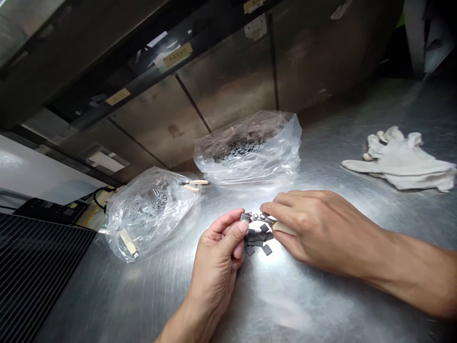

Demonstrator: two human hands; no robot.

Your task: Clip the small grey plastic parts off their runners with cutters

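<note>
Reading left to right, a black ribbed grating (pixel 32 276) fills the lower left corner beside the brushed stainless steel surface (pixel 303 305), and a dark control box (pixel 50 213) with a black cable (pixel 98 197) sits beyond it. Yellow labels (pixel 177 54) on the steel panels (pixel 228 81) overhead are too small and blurred to read. On the surface lies a clear plastic bag (pixel 143 214) of small dark rectangular chips, with a paper tag (pixel 127 242) whose writing cannot be read. Cream-handled pliers (pixel 193 186) rest at its mouth, just beside a second clear plastic bag (pixel 250 147) holding more chips. Between the bags and the near edge, the left hand (pixel 217 243) is clenched, its thumb and fingers pinching a small grey metal piece (pixel 244 217). The right hand (pixel 321 233) grips small pliers (pixel 283 228) with a cream handle and round silver rivets, their tip touching or just beside that piece, though the exact contact is hidden. A loose pile of the same dark chips (pixel 259 240) lies on the steel directly below both hands. Farther right, a crumpled pair of white cloth gloves (pixel 400 162) lies on the surface, well apart from the hands
</note>
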